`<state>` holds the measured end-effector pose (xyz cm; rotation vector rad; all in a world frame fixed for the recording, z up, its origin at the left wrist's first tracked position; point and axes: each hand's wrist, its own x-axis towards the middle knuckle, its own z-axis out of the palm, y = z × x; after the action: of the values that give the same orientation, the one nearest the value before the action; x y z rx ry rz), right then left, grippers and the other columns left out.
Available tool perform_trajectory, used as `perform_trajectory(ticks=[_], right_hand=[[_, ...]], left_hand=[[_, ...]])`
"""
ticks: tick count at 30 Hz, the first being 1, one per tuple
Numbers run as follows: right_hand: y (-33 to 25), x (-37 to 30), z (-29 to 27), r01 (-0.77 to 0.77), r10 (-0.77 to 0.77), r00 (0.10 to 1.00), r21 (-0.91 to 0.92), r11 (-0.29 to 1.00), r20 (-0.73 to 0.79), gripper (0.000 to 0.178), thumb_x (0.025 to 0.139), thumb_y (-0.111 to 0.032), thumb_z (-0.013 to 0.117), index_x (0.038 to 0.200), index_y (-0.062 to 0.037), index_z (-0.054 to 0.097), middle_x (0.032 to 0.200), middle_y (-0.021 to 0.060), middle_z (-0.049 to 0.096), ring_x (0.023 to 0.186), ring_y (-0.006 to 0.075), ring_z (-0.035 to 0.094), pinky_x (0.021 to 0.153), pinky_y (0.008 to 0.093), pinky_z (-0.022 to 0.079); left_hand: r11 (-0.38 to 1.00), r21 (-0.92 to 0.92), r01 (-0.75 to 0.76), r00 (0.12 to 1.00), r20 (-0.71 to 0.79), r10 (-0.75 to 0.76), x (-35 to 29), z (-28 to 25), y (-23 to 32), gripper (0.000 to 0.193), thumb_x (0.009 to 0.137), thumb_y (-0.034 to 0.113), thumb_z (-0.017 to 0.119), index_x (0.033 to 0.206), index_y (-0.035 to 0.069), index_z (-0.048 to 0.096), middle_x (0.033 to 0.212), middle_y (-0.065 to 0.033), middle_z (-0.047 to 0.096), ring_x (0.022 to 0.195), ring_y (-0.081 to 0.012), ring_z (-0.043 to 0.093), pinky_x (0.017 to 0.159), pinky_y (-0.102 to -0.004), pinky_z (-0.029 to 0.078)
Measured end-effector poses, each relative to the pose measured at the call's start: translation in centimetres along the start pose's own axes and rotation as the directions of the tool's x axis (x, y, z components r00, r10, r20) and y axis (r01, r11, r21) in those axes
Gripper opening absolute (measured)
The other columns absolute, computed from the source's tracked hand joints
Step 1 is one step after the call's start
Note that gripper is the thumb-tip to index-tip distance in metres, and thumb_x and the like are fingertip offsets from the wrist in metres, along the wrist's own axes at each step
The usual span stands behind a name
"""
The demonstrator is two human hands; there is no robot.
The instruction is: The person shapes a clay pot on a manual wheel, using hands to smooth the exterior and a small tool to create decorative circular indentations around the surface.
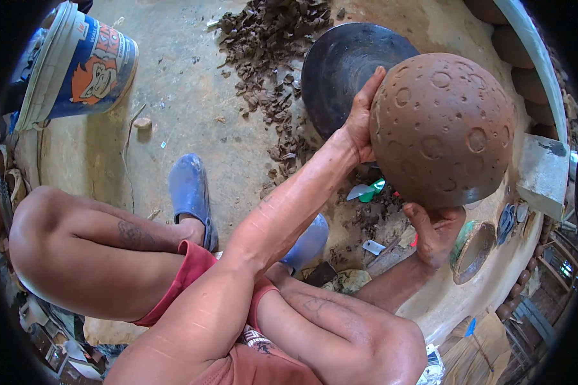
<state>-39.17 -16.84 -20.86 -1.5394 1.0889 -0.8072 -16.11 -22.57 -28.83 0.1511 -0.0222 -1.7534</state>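
Note:
A large round brown clay ball [440,128], pressed all over with ring marks and small pits, is held up to the right of the middle. My left hand [364,119] grips its left side, thumb along the edge and the other fingers mostly hidden behind it. Below, my right hand [435,234] supports the underside with its fingers curled, their tips partly hidden. Whether the ball is solid or hollow does not show. Behind it, a dark round wheel disc [340,70] stands close to my left hand.
Dark clay shavings [263,64] lie on the floor left of the disc. A blue and white bucket [83,70] is at the far left. On the right are a grey block [542,176], a round greenish bowl [473,252] and a straw broom [475,353]. A small trowel-like green-and-white piece [367,190] lies below the disc.

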Motion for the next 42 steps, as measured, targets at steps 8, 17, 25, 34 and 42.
perform_trajectory(ticks=[8,17,25,34,42], right_hand=[[-4.0,2.3,-13.8,0.166,-0.234,0.944,-0.277,0.947,-0.232,0.093,0.11,-0.073,0.048,0.159,0.0061,0.055,0.158,0.0237,0.062,0.142,0.0326,0.065,0.117,0.0429,0.048],[-6.3,15.5,-0.7,-0.003,0.031,0.984,0.162,0.987,-0.174,0.111,0.104,-0.088,0.042,0.167,0.0029,0.045,0.167,0.0192,0.054,0.153,0.0302,0.052,0.128,0.0455,0.039],[2.7,16.7,1.6,0.187,0.033,0.926,0.532,0.826,-0.377,0.085,0.114,-0.069,0.038,0.166,-0.0025,0.048,0.171,0.0186,0.048,0.155,0.0372,0.05,0.129,0.058,0.042],[10.1,19.4,1.0,0.391,-0.132,0.826,0.388,0.835,-0.548,0.084,0.112,-0.066,0.038,0.168,-0.0045,0.046,0.171,0.0198,0.048,0.157,0.0407,0.047,0.129,0.0629,0.041],[11.7,19.8,0.6,0.355,-0.168,0.858,0.324,0.877,-0.486,0.085,0.112,-0.067,0.038,0.168,-0.0039,0.045,0.172,0.0205,0.047,0.157,0.0411,0.047,0.129,0.0632,0.04]], left_hand=[[0.967,0.218,-0.13,0.991,0.052,0.121,0.5,0.8,2.9,0.104,0.098,0.089,0.051,0.168,0.013,0.048,0.165,-0.0216,0.056,0.147,-0.0422,0.06,0.118,-0.0685,0.05],[0.878,0.447,-0.169,0.983,0.013,0.182,0.5,2.3,7.5,0.081,0.106,0.068,0.058,0.164,0.011,0.054,0.155,-0.0154,0.066,0.139,-0.0302,0.066,0.114,-0.0513,0.055],[0.145,0.962,-0.231,0.915,0.164,0.369,4.3,5.2,12.7,0.074,0.099,0.059,0.075,0.151,0.007,0.07,0.148,-0.0119,0.071,0.132,-0.0225,0.068,0.116,-0.0383,0.051],[-0.13,0.957,-0.258,0.874,0.289,0.392,7.4,3.6,12.9,0.089,0.086,0.083,0.074,0.141,0.014,0.079,0.149,-0.0107,0.072,0.133,-0.0239,0.068,0.119,-0.037,0.05],[-0.149,0.874,-0.463,0.756,0.477,0.448,4.3,3.0,12.2,0.091,0.083,0.069,0.084,0.144,0.001,0.073,0.136,-0.023,0.078,0.129,-0.0349,0.074,0.114,-0.0425,0.056]])
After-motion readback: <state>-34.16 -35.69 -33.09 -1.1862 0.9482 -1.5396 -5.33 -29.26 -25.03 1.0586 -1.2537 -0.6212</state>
